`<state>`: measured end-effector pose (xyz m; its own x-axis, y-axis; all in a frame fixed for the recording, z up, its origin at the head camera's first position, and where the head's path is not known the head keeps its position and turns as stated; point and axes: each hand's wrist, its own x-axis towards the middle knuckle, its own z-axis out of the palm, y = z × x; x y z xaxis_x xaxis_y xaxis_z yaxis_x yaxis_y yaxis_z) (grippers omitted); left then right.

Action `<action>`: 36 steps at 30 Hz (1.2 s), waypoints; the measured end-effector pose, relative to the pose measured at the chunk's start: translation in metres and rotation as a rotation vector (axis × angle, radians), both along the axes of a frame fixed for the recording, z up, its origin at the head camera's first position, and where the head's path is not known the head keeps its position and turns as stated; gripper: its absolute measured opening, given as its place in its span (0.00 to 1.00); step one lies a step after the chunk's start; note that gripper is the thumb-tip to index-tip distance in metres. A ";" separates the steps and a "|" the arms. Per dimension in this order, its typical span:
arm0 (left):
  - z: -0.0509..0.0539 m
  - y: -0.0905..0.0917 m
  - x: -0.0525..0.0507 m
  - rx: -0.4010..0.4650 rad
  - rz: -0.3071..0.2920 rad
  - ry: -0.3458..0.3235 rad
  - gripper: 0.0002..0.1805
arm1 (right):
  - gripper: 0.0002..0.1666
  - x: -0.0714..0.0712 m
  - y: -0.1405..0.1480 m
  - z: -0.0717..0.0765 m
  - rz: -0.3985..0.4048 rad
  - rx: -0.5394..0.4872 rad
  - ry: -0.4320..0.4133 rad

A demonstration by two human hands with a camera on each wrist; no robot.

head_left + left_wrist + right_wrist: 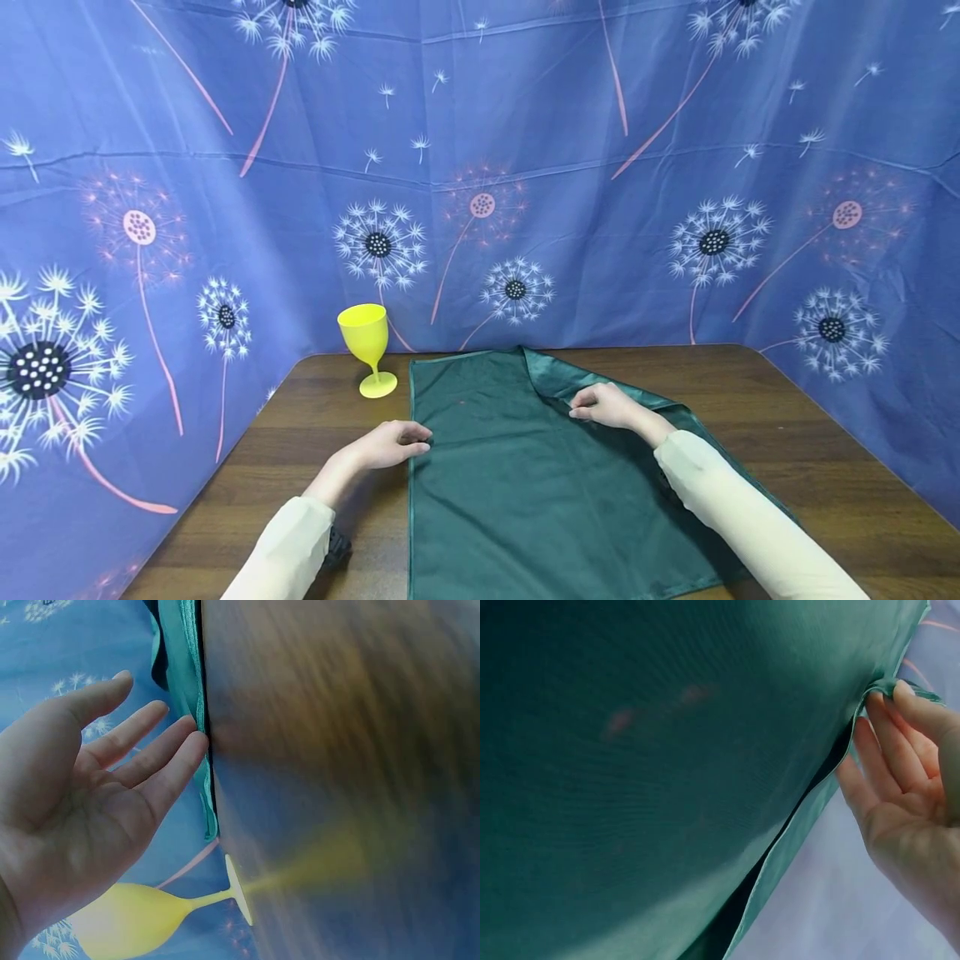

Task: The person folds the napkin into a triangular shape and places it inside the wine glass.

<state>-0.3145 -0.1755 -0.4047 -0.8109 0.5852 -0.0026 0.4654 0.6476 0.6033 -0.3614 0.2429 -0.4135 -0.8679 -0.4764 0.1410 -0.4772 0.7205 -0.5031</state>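
A dark green satin cloth lies over the middle of the table, its far right part lifted and folded over. My right hand is above that part. In the right wrist view, the thumb and forefinger of the right hand pinch the hemmed edge of the cloth, and a dark gap shows along the hem. My left hand is at the cloth's left edge with relaxed fingers. Seen in the left wrist view, the left hand holds nothing; whether its fingertips touch the hem, I cannot tell.
A yellow plastic goblet stands upright at the back left of the brown wooden table, beyond the left hand. A blue dandelion-print fabric hangs behind the table and along both sides.
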 end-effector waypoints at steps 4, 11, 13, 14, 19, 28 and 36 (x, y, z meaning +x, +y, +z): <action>-0.001 0.003 0.000 0.005 -0.002 0.009 0.19 | 0.08 -0.002 0.003 0.001 -0.013 -0.005 -0.027; -0.003 0.004 -0.004 0.040 0.045 0.030 0.18 | 0.07 -0.004 0.003 0.002 -0.036 0.017 -0.023; -0.002 0.004 -0.005 0.033 0.054 0.037 0.18 | 0.07 -0.004 0.002 0.003 -0.040 0.015 -0.026; -0.002 0.003 -0.006 0.029 0.056 0.036 0.18 | 0.07 -0.004 0.002 0.003 -0.040 0.015 -0.026; -0.002 0.001 -0.007 0.011 0.059 0.037 0.18 | 0.08 -0.004 0.001 0.004 -0.060 0.007 -0.050; -0.006 0.000 -0.008 0.009 0.058 0.040 0.17 | 0.07 -0.003 -0.003 0.003 -0.071 -0.010 -0.060; -0.007 -0.001 -0.009 0.027 0.035 -0.001 0.19 | 0.07 0.003 -0.006 0.008 -0.075 -0.028 -0.011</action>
